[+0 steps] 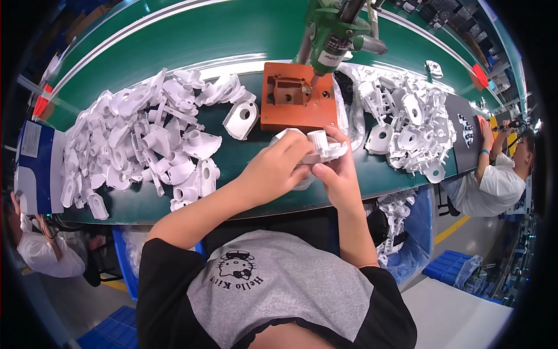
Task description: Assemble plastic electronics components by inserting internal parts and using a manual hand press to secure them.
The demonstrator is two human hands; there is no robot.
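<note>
Just in front of the orange fixture block [273,117], a white moulded plastic part [318,141] with a short ribbed cylinder is held between my two hands. My left hand [283,158] is closed around its left side, the fingertips partly hidden behind the part. On the other side my right hand [337,173] grips it, thumb in front and fingers behind. More white plastic shows under the left fingers; whether it belongs to the same part I cannot tell. A green press-like machine [337,41] stands over the block, its tip reaching down to the block's recess.
A big heap of white plastic parts [145,136] covers the bench [256,200] on the left; another pile [412,116] lies right. One flat part [241,118] sits beside the block. Below the bench's right edge is a blue bin [419,232]. Co-workers sit at both sides.
</note>
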